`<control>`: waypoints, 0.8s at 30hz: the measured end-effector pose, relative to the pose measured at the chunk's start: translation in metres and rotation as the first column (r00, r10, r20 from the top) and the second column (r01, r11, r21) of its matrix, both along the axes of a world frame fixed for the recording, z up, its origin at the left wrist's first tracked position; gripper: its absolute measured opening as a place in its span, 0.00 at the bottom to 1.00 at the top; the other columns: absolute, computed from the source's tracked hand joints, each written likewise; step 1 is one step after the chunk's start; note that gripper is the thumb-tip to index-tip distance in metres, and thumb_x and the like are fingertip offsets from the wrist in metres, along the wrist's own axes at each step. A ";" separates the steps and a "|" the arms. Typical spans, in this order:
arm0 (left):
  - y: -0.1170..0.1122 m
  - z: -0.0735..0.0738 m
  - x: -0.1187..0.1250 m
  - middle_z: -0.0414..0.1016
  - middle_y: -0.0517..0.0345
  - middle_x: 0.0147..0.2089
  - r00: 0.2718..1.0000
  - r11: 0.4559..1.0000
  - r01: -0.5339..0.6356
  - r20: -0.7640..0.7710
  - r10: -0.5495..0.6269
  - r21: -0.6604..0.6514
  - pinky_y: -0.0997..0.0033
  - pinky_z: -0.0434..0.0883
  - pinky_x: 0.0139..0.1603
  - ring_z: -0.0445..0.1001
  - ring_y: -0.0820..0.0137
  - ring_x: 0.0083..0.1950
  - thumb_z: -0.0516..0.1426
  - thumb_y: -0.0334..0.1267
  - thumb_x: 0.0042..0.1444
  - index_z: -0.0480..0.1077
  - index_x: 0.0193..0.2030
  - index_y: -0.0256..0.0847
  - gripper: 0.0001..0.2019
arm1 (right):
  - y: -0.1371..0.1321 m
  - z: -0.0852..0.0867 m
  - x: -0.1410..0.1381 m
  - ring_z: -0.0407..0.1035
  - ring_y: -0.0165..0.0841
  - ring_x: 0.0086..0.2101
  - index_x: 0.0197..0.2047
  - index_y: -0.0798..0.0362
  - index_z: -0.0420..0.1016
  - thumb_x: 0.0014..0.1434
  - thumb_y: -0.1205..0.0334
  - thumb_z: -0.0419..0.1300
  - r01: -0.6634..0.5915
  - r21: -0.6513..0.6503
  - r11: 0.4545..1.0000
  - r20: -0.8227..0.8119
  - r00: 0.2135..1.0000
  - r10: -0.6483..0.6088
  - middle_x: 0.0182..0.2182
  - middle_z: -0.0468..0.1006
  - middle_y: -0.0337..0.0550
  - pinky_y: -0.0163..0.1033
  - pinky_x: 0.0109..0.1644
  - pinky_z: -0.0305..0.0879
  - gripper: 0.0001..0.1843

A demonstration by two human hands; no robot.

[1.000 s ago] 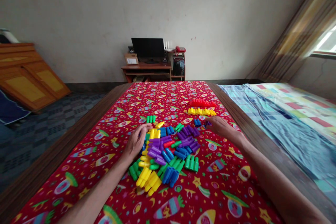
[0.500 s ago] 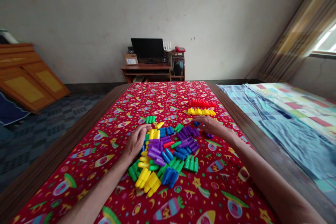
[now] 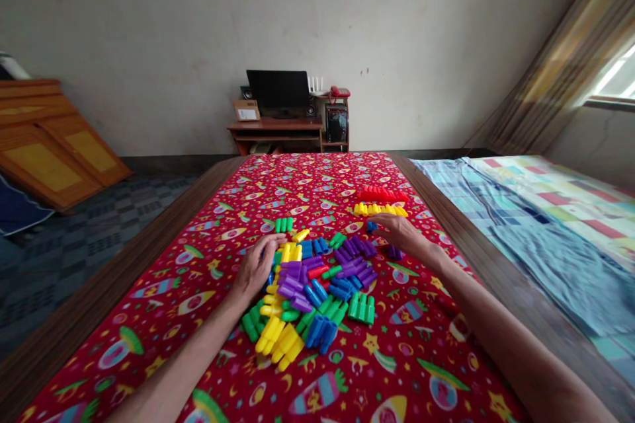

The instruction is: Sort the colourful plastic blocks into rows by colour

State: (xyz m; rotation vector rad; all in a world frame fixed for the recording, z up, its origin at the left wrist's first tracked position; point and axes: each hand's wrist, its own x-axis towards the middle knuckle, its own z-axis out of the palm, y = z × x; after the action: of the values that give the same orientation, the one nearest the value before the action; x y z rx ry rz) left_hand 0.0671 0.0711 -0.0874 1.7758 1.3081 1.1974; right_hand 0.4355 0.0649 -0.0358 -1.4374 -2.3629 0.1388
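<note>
A pile of plastic bullet-shaped building pieces lies on the red cloth, with purple pieces (image 3: 292,287), yellow pieces (image 3: 288,345), green pieces (image 3: 361,308) and blue pieces (image 3: 321,332). At the pile's left edge rests my left hand (image 3: 256,269), its fingers loosely extended and nothing seen in them. My right hand (image 3: 401,234) is reached out beyond the pile, fingers closed about a small blue piece (image 3: 371,227) just below the yellow row. The hand hides part of that piece. A purple piece (image 3: 395,252) lies below my right wrist.
Beyond my right hand lie a yellow row (image 3: 381,210) and a red row (image 3: 381,194) of pieces. A patterned red cloth (image 3: 317,175) covers the wooden table (image 3: 196,195). A bed (image 3: 540,225) stands at right, a computer desk (image 3: 278,125) by the wall, a cabinet (image 3: 54,145) at left.
My right hand has shifted slightly away from me, and the small blue piece has moved with it toward the yellow row. My left hand stays almost still.
</note>
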 end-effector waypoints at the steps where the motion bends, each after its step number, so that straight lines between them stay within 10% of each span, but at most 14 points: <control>1: 0.000 -0.001 0.000 0.78 0.46 0.47 1.000 1.000 0.002 0.003 -0.002 0.000 0.56 0.71 0.56 0.76 0.59 0.51 0.46 0.62 0.59 0.72 0.48 0.39 0.29 | -0.005 0.006 0.004 0.73 0.40 0.50 0.54 0.53 0.75 0.63 0.65 0.55 0.030 0.002 1.000 0.029 0.999 -0.030 0.51 0.77 0.52 0.44 0.54 0.68 0.17; 10: 0.001 -0.005 -0.001 0.79 0.46 0.48 1.000 1.000 0.012 0.013 -0.012 0.015 0.56 0.72 0.56 0.76 0.59 0.51 0.47 0.59 0.61 0.72 0.49 0.39 0.27 | -0.043 0.023 0.011 0.74 0.40 0.40 0.45 0.54 0.78 0.55 0.68 0.61 0.071 -0.248 0.966 0.288 0.958 0.003 0.39 0.80 0.50 0.41 0.44 0.69 0.12; 15: 0.000 -0.002 0.000 0.79 0.46 0.47 1.000 1.000 0.008 -0.004 -0.008 0.016 0.56 0.72 0.55 0.77 0.59 0.51 0.46 0.60 0.61 0.72 0.49 0.39 0.27 | -0.032 0.008 -0.001 0.73 0.34 0.34 0.41 0.53 0.78 0.56 0.71 0.57 -0.069 -0.238 0.969 0.193 0.974 0.117 0.35 0.80 0.45 0.36 0.39 0.67 0.11; 24: -0.001 0.000 0.000 0.78 0.45 0.47 1.000 1.000 0.010 -0.010 -0.010 0.023 0.56 0.71 0.56 0.76 0.58 0.52 0.46 0.59 0.61 0.72 0.47 0.38 0.27 | -0.037 0.008 -0.015 0.74 0.40 0.43 0.54 0.52 0.74 0.61 0.63 0.60 0.033 -0.097 0.995 0.330 0.944 0.000 0.45 0.79 0.51 0.37 0.39 0.67 0.17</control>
State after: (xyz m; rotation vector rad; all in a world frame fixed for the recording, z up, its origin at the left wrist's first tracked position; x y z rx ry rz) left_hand 0.0676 0.0696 -0.0875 1.8044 1.2945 1.2049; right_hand 0.4207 0.0275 -0.0282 -1.6376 -2.6414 0.0133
